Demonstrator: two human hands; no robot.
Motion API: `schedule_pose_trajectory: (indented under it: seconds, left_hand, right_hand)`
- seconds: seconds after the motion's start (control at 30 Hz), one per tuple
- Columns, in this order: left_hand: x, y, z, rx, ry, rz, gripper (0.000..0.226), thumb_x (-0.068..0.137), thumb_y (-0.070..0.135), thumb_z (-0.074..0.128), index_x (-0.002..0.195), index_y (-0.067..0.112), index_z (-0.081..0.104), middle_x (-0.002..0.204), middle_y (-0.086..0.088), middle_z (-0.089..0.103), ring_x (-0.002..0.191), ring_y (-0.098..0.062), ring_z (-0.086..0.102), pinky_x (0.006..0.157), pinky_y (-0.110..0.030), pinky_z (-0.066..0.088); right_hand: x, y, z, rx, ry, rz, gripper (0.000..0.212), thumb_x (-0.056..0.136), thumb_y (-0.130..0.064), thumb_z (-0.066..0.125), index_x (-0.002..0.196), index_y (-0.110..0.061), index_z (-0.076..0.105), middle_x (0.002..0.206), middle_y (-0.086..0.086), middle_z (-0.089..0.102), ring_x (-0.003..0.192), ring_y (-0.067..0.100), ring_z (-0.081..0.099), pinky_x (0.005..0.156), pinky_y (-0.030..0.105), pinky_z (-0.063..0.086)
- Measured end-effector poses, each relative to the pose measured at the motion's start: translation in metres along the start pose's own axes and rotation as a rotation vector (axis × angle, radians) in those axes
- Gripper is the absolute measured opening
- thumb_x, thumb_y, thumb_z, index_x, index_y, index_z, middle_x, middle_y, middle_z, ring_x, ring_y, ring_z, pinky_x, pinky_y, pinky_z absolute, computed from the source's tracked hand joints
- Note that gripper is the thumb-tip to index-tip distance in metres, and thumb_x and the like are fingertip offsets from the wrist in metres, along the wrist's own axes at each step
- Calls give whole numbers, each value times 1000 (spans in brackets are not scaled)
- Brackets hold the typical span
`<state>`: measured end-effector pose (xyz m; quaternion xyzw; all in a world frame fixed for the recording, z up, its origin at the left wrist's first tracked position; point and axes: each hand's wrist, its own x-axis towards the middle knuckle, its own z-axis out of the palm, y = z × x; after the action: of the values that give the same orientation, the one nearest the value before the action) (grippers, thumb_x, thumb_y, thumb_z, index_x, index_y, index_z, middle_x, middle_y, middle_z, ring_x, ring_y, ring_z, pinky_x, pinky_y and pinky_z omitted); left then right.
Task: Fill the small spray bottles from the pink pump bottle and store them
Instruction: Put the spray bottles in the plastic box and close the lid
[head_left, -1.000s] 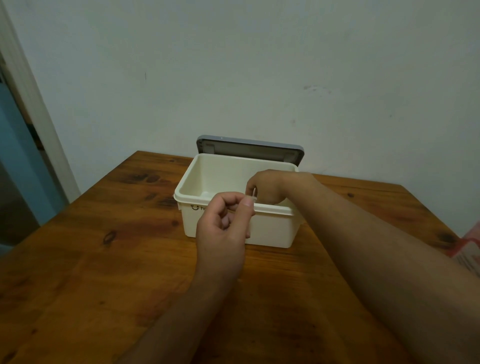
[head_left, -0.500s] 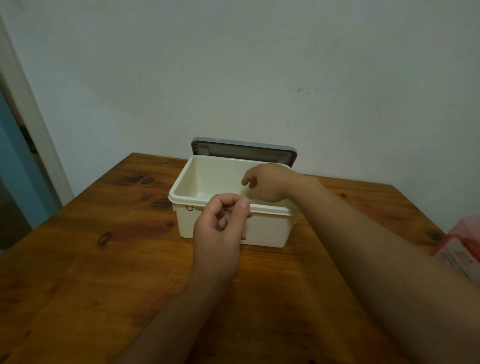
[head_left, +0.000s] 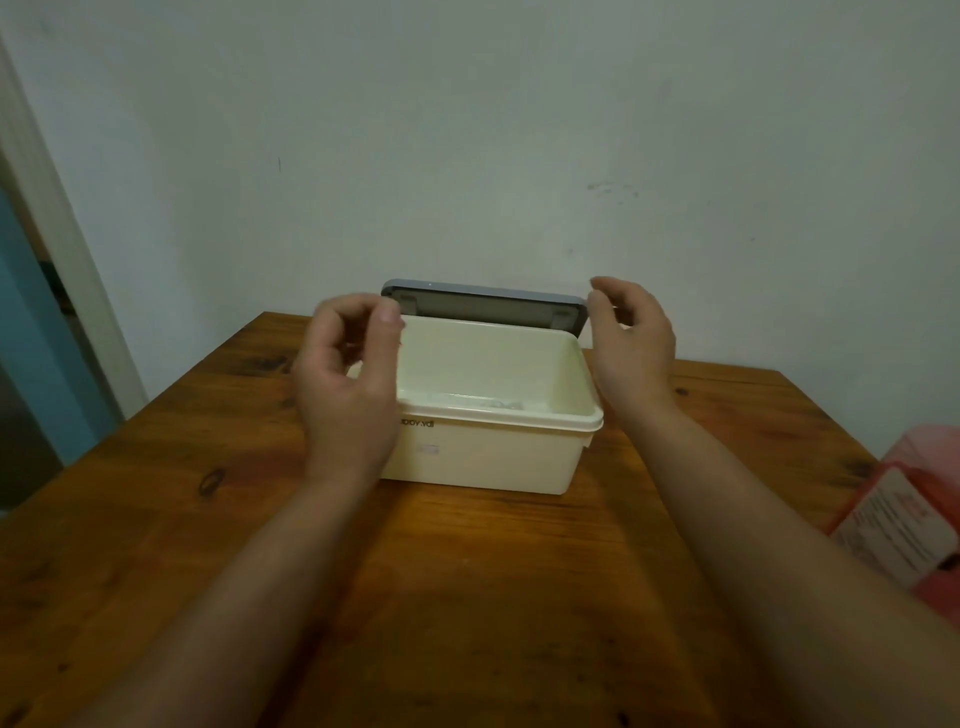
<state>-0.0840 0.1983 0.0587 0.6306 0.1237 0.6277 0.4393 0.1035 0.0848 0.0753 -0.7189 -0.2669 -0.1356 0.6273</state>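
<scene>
Both hands (head_left: 345, 395) (head_left: 631, 338) now flanking lid (head_left: 483, 309) — empty

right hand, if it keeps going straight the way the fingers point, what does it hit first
Most likely the grey lid: the right hand points up-left at its right corner, almost touching, though depth is unclear.

Cream storage box (head_left: 498, 457): rectangular, open, upright, printed lettering on its front wall, standing between the left hand (head_left: 348, 384) and the right hand (head_left: 631, 340). Grey lid (head_left: 483, 309): raised on edge behind the box, its two upper corners beside the fingertips of each hand; contact cannot be judged. Small pale items (head_left: 493, 404) lie on the box floor, indistinct. Pink bottle (head_left: 904, 525): labelled, well right of the right hand, cut by the frame edge.
</scene>
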Motion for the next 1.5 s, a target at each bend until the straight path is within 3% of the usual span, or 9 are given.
schedule_pose_trajectory:
  seconds: [0.13,0.27,0.47,0.67,0.9,1.27,1.37,1.43,1.5]
  left_hand:
    - [33,-24,-6,107,9,-230,20,97,40,55,115,31,57,109,17,60,98,3,56,75,-10,46]
    - [56,-42,-6,153,-152,-462,50,96,57,45,139,30,45,128,17,48,106,-1,45,74,-17,36]
    - [73,-55,-6,248,-355,-544,71,93,67,39,152,30,28,158,5,32,139,-17,34,99,-35,30]
    - [78,-59,-2,266,-509,-558,76,92,69,38,154,29,23,161,7,25,147,-17,24,109,-33,22]
    - [74,-62,-6,235,-483,-538,72,92,68,39,151,27,33,155,6,36,141,-16,34,109,-32,26]
    - [50,-59,-27,129,-383,-501,59,95,60,42,146,30,41,149,1,45,135,-21,44,111,-52,36]
    - [39,-56,-30,125,-359,-491,54,96,56,43,145,31,43,148,4,46,129,-17,47,97,-40,48]
    - [32,-54,-32,147,-356,-454,52,97,53,43,146,33,40,145,9,45,124,-10,46,84,-26,46]
    - [27,-52,-34,145,-363,-450,53,98,50,44,147,32,40,147,6,44,127,-13,45,93,-33,48]
  right_hand:
    - [3,8,0,39,-58,180,40,98,-42,47,135,-27,50,139,-6,50,121,8,47,97,26,39]
    - [1,13,3,20,-214,266,57,99,-52,39,149,-25,32,155,-4,34,140,17,33,107,33,30]
    - [3,14,6,-10,-329,304,65,97,-60,33,153,-29,20,159,-7,24,145,18,24,116,40,23]
    - [5,13,7,7,-374,299,65,96,-61,31,152,-30,20,158,-9,26,144,16,25,112,36,23]
    - [4,17,3,22,-410,281,67,95,-64,32,151,-29,27,155,-7,33,141,16,31,116,44,26]
    - [-15,17,-13,51,-450,219,59,89,-69,36,128,-27,52,145,-3,47,134,19,42,112,49,33]
    - [-23,19,-16,80,-409,224,54,91,-67,38,134,-37,48,147,-7,46,132,12,43,107,34,37]
    - [-30,19,-19,96,-381,229,60,92,-65,38,144,-35,40,148,-12,42,126,2,41,89,17,38]
    - [-37,20,-22,123,-365,245,57,94,-60,39,145,-34,39,148,-12,42,120,-1,41,75,8,35]
